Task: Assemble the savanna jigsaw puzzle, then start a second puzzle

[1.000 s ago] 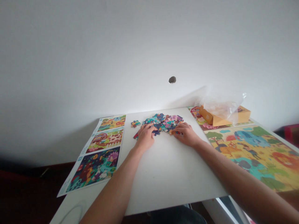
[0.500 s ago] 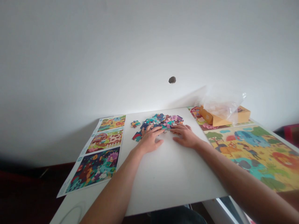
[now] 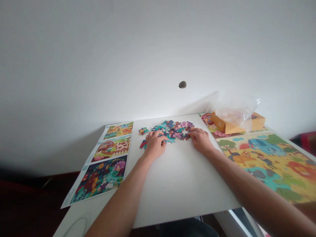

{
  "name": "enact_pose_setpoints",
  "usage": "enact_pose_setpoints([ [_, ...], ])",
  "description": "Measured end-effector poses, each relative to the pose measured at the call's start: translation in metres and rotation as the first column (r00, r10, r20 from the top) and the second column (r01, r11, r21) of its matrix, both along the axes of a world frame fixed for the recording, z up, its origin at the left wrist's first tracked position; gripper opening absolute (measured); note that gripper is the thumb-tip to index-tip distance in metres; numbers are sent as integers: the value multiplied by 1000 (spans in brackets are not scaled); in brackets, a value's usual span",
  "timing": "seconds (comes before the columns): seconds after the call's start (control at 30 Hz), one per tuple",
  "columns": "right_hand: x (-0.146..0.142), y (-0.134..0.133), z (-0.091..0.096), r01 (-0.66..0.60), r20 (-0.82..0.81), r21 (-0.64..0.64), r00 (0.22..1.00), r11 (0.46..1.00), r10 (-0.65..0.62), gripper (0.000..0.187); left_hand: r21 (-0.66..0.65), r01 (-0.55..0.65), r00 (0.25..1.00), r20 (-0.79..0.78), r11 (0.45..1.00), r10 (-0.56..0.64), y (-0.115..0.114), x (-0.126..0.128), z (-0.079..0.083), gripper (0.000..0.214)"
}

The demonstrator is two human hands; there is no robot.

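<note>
A heap of colourful jigsaw pieces [image 3: 175,129] lies near the far edge of the white table [image 3: 177,184]. My left hand [image 3: 154,144] rests on the heap's left end with its fingers curled over some pieces. My right hand [image 3: 200,140] is at the heap's right end, fingers bent and pinching at a piece there. What either hand grips is too small to make out. A small separate cluster of pieces [image 3: 143,131] lies just left of the heap.
A sheet with three printed pictures [image 3: 106,161] lies at the table's left. A finished animal puzzle [image 3: 269,161] covers the right side. Behind it stands an orange box [image 3: 234,123] under a clear plastic bag. A white wall rises close behind.
Both hands were spread flat over the pieces half a second ago; now their fingers are curled. The right hand has shifted a little right and farther back; the pieces are slightly rearranged.
</note>
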State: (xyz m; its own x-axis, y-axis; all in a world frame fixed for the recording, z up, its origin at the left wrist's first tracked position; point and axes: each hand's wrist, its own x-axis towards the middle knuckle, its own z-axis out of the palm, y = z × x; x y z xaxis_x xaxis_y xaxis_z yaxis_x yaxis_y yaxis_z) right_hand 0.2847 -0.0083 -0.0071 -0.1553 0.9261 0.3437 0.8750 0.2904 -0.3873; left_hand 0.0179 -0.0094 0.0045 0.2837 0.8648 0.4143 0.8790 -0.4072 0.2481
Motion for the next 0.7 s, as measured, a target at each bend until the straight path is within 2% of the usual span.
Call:
enact_pose_setpoints([
  [0.1, 1, 1, 0, 13, 12, 4, 1000, 1000, -13, 47, 4, -5, 1000, 5, 1000, 5, -2, 1, 2, 17],
  [0.2, -2, 1, -1, -94, 29, 5, 995, 996, 93, 46, -31, 83, 996, -7, 996, -84, -5, 4, 3, 24],
  [0.27, -4, 1, -3, -152, 38, -7, 988, 988, 152, 39, -56, 112, 993, -19, 992, -113, -5, 5, 2, 32],
  [0.37, -4, 1, -4, -149, 17, 2, 989, 989, 149, 27, -70, 52, 998, -21, 996, -53, -1, 3, -3, 34],
  [0.47, -3, 1, -4, -128, -10, 33, 992, 991, 128, 22, -63, -23, 1000, -7, 998, 22, 3, -1, -6, 38],
  [0.53, -3, -1, -1, -171, -9, 41, 985, 984, 171, 22, -57, -22, 1000, -2, 998, 22, 3, -2, -5, 39],
  [0.6, -5, -3, 3, -249, -1, 41, 968, 968, 249, 22, -56, 36, 999, -5, 998, -36, 0, 0, -1, 39],
  [0.7, -8, -8, 12, -371, 7, 26, 928, 928, 371, 24, -83, 196, 980, -6, 977, -197, -7, 5, 5, 37],
])
